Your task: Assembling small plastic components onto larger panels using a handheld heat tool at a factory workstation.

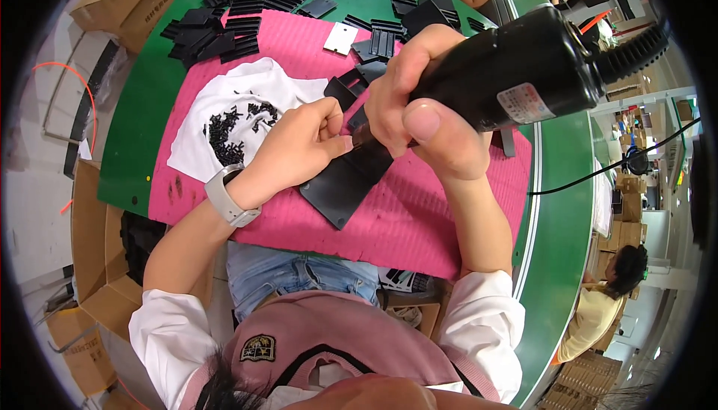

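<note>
Work on the black plate assembly [338, 191] appears to be partway: above it, the black electric screwdriver [501, 73] is gripped firmly by the right hand [430, 107], while many black screws [224, 129] are left loose on the white cloth [196, 144], left of the left hand [299, 137]. The assembly is placed beneath the left fingertips. The left fingers are half curled; whether a screw is pinched cannot be told. More black parts [206, 36] are piled beyond both hands.

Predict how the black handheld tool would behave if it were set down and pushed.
The black handheld tool would probably stay stiff, since its casing looks hard and smooth. Its rounded barrel suggests it could roll, though the ribbed sleeve at its end may check that. Being thick enough to fill the right hand, it might feel fairly heavy.
</note>
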Motion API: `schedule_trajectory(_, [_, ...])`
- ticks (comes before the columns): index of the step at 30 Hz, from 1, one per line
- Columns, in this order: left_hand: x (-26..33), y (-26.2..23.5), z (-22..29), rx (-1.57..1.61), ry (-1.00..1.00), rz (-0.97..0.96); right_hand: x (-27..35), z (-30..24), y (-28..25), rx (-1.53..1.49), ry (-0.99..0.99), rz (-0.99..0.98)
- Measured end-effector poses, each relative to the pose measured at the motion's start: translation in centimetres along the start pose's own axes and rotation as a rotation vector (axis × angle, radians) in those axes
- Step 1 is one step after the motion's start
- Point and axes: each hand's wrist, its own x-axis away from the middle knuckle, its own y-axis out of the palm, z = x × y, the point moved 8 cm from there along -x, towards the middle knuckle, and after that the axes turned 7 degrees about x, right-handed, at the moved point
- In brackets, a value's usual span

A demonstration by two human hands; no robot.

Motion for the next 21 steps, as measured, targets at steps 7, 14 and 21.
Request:
schedule_trajectory(7, [0.2, -0.4, 0.0, -0.043, 0.005, 0.027, 0.0, 0.4, 0.9, 0.005, -0.026, -0.020])
schedule_trajectory(14, [0.7, -0.6, 2.4, -0.256, 0.106, 0.038, 0.9, -0.9, 1.8, 0.153, -0.020, -0.017])
schedule_trajectory(21, [3.1, -8.6, 6.7, -0.852, 0.409, 0.466, 1.2, -5.3, 0.2, -0.144, -0.150, -0.111])
